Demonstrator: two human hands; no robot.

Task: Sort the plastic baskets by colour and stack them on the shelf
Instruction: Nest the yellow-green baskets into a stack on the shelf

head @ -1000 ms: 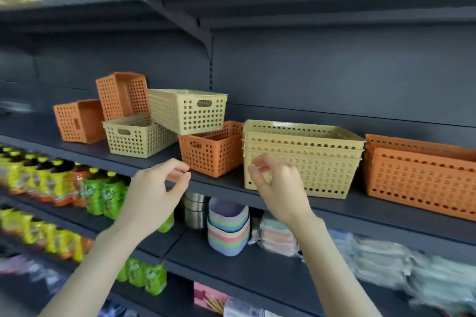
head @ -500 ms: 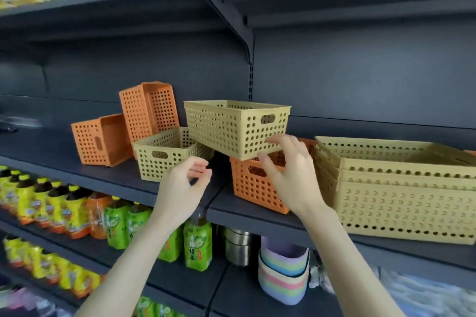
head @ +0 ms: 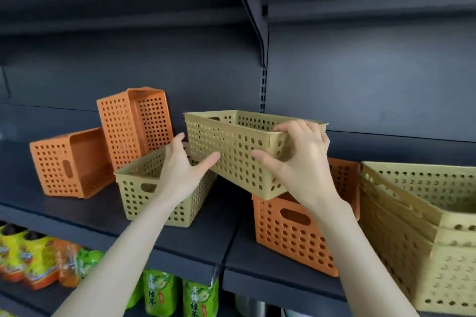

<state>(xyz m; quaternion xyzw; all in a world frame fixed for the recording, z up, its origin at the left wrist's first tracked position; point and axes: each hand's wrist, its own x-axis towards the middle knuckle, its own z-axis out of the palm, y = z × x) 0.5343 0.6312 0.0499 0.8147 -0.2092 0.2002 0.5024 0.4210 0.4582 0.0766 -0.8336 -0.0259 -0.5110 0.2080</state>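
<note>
A yellow perforated basket (head: pixel 231 147) rests tilted across a second yellow basket (head: pixel 144 193) and an orange basket (head: pixel 291 237) on the dark shelf (head: pixel 195 247). My right hand (head: pixel 298 159) grips its right end, fingers over the rim and thumb on the front wall. My left hand (head: pixel 180 170) touches its lower left side, with the thumb on the front wall and the fingers behind. Two more orange baskets lie on their sides at the left, one low (head: pixel 69 162) and one standing on end (head: pixel 134 123). A stack of large yellow baskets (head: pixel 417 229) fills the right.
Green and yellow drink pouches (head: pixel 159 291) line the shelf below. A shelf bracket and slotted upright (head: pixel 262 90) rise behind the baskets. Another shelf overhangs closely above.
Both hands have reached up and forward. My right hand has closed on the upper yellow basket's right end and my left hand has come against its left side. The view has moved closer.
</note>
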